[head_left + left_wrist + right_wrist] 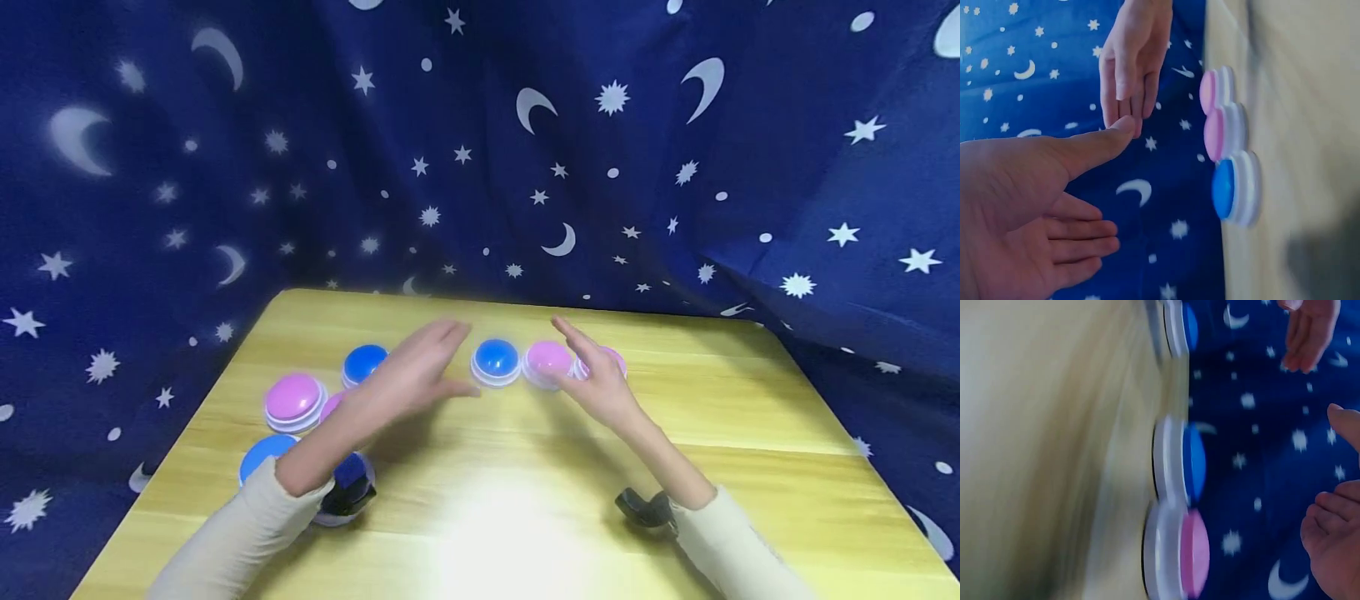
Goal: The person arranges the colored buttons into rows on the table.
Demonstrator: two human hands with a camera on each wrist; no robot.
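Both hands are raised above the table, palms facing each other, and neither holds anything. The left hand (418,367) has extended fingers, slightly blurred, left of a blue button (497,358) with a white base. The right hand (600,385) is over two pink buttons (549,358), partly covering the farther right one. In the left wrist view the left hand (1041,219) spreads its thumb from its fingers, the right hand (1135,62) beyond it. In the right wrist view the right hand (1338,544) shows at the right edge, the left hand (1311,331) at top.
More buttons stand on the left of the wooden table (712,417): a pink one (292,397), a blue one (365,363), another blue one (266,454) and others partly behind the left arm. A dark blue curtain (480,183) with moons and stars hangs behind.
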